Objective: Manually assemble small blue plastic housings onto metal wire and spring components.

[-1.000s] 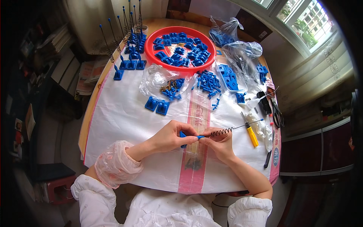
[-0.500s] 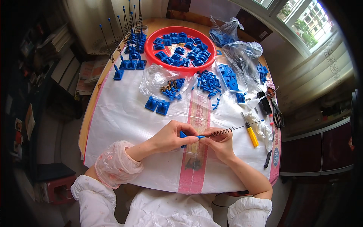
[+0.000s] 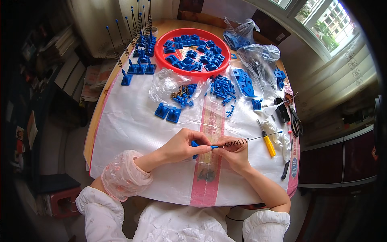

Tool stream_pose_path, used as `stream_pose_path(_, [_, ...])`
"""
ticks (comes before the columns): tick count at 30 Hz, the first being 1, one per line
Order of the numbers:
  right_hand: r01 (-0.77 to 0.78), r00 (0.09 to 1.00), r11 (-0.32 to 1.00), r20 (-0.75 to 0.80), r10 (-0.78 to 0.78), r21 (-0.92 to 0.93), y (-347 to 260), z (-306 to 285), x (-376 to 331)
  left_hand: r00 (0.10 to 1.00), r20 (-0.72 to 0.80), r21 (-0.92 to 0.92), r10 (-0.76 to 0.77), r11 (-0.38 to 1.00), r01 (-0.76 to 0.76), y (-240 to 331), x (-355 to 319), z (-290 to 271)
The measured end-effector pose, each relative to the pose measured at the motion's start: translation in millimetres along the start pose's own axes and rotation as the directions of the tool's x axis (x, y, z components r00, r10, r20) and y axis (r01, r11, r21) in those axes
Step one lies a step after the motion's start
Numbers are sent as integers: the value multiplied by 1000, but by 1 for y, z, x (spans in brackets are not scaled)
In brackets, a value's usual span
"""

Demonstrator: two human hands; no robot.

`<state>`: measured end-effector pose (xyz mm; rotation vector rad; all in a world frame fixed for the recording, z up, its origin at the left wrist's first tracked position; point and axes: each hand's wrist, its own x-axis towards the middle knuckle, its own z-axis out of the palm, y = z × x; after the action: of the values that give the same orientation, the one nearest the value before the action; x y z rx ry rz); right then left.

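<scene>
Above the pink stripe of the sheet, my left hand (image 3: 179, 146) is closed on a small blue plastic base (image 3: 195, 149), mostly hidden by the fingers. Its slim blue neck (image 3: 214, 147) shows between my two hands. My right hand (image 3: 234, 156) pinches the end of a black spring wire (image 3: 238, 142) where it meets that neck; how far the wire goes in is hidden. The coiled part runs out to the right over my fingers, then straightens into a thin rod with a blue tip (image 3: 281, 132).
A red round tray (image 3: 158, 60) holds many blue bases. Finished-looking spring pieces (image 3: 139, 66) stand at the back left. Loose blue parts (image 3: 223, 88), a clear plastic box (image 3: 259, 96) and two blue bases (image 3: 173, 115) lie ahead. A yellow-handled screwdriver (image 3: 269, 146) and black scissors (image 3: 296, 126) are at right.
The blue-tipped end of the spring wire has dipped slightly and turned a little. Both hands stay in nearly the same place with the same grip.
</scene>
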<state>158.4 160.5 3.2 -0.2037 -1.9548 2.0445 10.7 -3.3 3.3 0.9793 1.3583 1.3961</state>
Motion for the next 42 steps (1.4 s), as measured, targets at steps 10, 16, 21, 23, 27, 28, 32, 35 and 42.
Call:
stream_pose_path(10, [-23,1000,998,-13,24,51,1,-1,1,1000,6,-11,-11,1000,11,3,0,1])
stream_pose_path(16, [-48,999,999,6,48,12,2,-4,1,999,32,-123,-22,992,26,-3,1,1])
stream_pose_path(21, [-96,995,990,19,95,105,-1,-3,1,999,28,-122,-28,992,31,-1,1,0])
stream_pose_path(23, [-90,996,991,26,88,101,1,-4,1,999,31,-122,-20,992,24,-1,1,-1])
stream_pose_path(27, [-70,997,993,27,68,93,1,-3,1,1000,26,-89,-9,996,11,0,2,-1])
stream_pose_path(28, [-66,998,994,28,64,88,0,-2,0,1000,24,-76,-9,997,11,0,1,-2])
stream_pose_path(32, [-52,998,995,27,50,84,0,-1,-1,1000,-3,-29,22,999,-22,-3,2,-2])
stream_pose_path(35, [-57,998,996,31,55,75,1,-2,0,1000,-3,-32,20,999,-20,-3,2,-1])
stream_pose_path(42, [-75,997,994,8,74,81,0,-2,0,1000,15,-39,-6,999,6,1,1,-1])
